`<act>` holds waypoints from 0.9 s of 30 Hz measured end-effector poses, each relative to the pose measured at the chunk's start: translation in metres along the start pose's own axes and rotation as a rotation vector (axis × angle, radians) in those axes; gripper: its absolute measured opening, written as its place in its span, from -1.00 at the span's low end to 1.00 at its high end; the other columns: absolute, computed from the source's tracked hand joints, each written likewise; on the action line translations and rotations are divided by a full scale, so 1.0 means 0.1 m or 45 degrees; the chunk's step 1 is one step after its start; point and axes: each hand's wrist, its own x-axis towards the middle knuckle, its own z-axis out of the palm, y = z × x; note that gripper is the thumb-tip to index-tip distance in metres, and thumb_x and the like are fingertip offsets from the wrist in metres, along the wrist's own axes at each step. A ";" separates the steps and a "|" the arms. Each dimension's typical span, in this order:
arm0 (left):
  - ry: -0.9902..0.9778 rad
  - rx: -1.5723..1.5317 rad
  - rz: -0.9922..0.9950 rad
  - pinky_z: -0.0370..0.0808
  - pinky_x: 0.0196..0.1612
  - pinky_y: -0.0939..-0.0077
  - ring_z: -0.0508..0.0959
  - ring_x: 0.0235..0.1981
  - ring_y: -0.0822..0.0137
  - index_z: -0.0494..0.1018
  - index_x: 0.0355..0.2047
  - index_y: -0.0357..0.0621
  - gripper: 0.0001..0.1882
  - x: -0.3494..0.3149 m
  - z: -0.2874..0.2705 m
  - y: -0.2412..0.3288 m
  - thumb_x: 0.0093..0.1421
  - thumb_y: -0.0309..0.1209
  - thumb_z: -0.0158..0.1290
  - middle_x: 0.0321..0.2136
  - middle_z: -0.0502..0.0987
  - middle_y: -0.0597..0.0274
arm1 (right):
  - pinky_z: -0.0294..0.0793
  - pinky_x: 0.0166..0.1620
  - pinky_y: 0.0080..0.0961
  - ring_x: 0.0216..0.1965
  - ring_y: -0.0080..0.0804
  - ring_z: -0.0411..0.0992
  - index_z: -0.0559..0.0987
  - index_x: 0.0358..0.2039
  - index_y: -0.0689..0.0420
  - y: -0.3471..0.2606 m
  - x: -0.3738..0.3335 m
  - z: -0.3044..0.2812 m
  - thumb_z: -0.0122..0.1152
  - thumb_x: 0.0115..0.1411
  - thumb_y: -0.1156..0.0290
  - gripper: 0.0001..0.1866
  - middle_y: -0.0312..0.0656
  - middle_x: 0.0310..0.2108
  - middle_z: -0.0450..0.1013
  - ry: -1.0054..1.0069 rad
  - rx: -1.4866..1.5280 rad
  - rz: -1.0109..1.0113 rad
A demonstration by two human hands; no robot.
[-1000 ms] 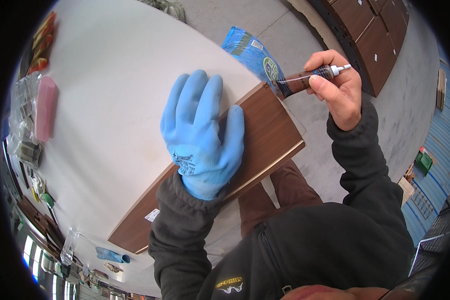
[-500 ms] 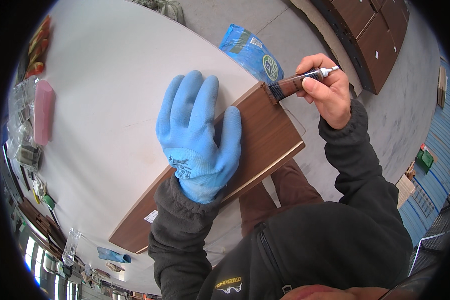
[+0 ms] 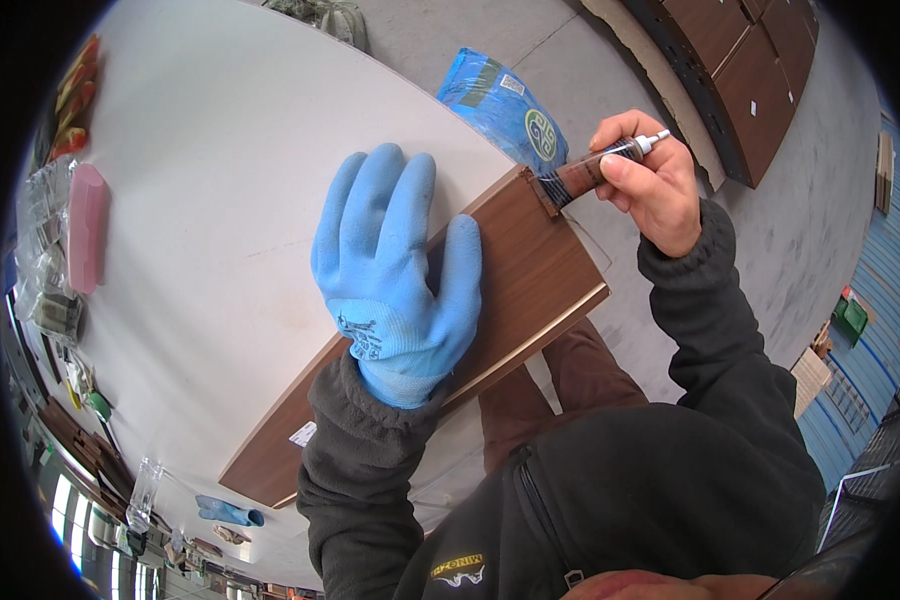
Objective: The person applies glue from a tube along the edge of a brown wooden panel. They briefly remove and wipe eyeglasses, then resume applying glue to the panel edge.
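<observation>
A brown wood-grain board point(image 3: 535, 255) lies slantwise across the near edge of a white table. My left hand point(image 3: 395, 270), in a blue coated work glove, rests on it with the fingers stretched out flat over its far edge. My bare right hand point(image 3: 655, 185) grips a clear tube of brown paste point(image 3: 582, 178) between thumb and fingers. The tube's white nozzle points up and right, and its flat crimped end touches the board's right end corner. A brown smear or rim shows at that corner.
A blue printed bag point(image 3: 510, 110) stands past the white table's point(image 3: 220, 200) far edge. Along the left lie a pink case point(image 3: 87, 228), clear plastic packaging point(image 3: 45, 250) and another blue glove point(image 3: 228, 511). Stacked brown panels point(image 3: 740, 90) stand on the floor at the upper right.
My right hand has shifted very slightly, and the tube's crimped end has moved a little down along the board's end. My left hand stays in place.
</observation>
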 end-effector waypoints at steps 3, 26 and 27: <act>0.002 0.009 -0.005 0.36 0.29 0.01 0.46 0.23 -0.16 0.55 0.11 -0.21 -0.52 0.00 0.00 0.00 0.14 -0.47 0.23 0.11 0.54 -0.13 | 0.36 -0.41 -0.78 -0.46 -0.73 0.41 0.49 -0.12 0.22 0.02 -0.01 -0.01 0.23 0.28 0.35 -0.74 -0.30 -0.37 0.51 -0.004 0.000 0.004; 0.046 0.068 0.109 0.47 0.12 -0.05 0.51 0.09 -0.25 0.52 0.05 -0.30 -0.51 0.02 0.04 -0.03 0.08 -0.43 0.26 0.02 0.52 -0.15 | 0.53 -0.39 -0.53 -0.52 -0.42 0.51 0.51 -0.09 0.28 0.31 -0.01 0.15 0.25 0.40 0.29 -0.71 -0.05 -0.39 0.59 0.241 0.524 -0.156; 0.042 0.072 0.108 0.47 0.13 -0.05 0.51 0.10 -0.24 0.51 0.05 -0.30 -0.51 0.01 0.03 -0.03 0.08 -0.43 0.26 0.02 0.52 -0.15 | 0.55 -0.38 -0.52 -0.52 -0.40 0.52 0.51 -0.10 0.28 0.32 -0.03 0.17 0.26 0.40 0.28 -0.70 -0.04 -0.38 0.59 0.253 0.532 -0.158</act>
